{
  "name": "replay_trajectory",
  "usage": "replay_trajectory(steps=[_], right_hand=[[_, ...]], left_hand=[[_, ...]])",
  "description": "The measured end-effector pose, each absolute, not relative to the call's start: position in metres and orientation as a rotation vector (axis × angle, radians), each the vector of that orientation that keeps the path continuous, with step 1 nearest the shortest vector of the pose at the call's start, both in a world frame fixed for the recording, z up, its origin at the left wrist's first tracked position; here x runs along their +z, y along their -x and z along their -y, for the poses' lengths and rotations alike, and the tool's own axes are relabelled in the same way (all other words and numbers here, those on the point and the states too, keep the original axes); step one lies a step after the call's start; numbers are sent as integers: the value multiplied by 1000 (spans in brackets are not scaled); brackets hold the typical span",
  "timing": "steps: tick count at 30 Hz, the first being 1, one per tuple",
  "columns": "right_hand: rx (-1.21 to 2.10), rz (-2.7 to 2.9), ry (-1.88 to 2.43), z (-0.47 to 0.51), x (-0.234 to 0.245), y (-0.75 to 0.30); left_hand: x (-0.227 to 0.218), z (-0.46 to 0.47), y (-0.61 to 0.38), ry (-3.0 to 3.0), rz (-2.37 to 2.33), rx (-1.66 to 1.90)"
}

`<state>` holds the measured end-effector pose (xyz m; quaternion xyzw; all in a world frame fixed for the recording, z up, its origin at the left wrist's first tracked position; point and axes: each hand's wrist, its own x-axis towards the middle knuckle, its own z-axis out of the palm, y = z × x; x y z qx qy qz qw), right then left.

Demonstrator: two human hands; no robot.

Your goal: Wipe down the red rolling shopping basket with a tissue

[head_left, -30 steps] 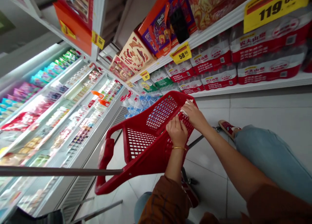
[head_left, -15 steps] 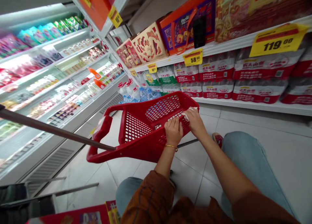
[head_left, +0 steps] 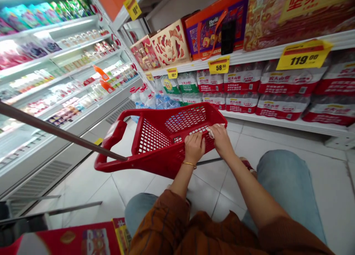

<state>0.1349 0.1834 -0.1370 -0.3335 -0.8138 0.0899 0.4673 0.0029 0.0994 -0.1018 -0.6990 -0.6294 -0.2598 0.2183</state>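
A red plastic shopping basket cart (head_left: 163,160) with lattice walls stands tilted in front of me, its loop handle (head_left: 114,138) toward the left. My left hand (head_left: 194,147), with a gold bangle at the wrist, is closed over the near rim. Farther right along the same rim, my right hand (head_left: 222,140) presses a crumpled white cloth or tissue (head_left: 210,132) against the plastic. The fingertips of both hands curl inward over the edge and are partly hidden.
A metal pole (head_left: 61,131) slants in from the left to the cart. Beyond stand shelves with packs of bottled water (head_left: 241,102) and gift boxes (head_left: 170,42). A lit refrigerated case (head_left: 63,68) lines the left. A red carton (head_left: 69,238) sits at the lower left.
The view has shifted slightly, so the cart appears a little farther left. Both hands keep their places on the rim, the right one still with the white cloth or tissue.
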Motion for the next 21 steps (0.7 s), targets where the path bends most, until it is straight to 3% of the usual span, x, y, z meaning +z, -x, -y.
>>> replay_trajectory(steps=[21], right_hand=[[216, 1927, 821, -148, -148, -147]], left_hand=[[-102, -100, -38, 1989, 1811, -632]])
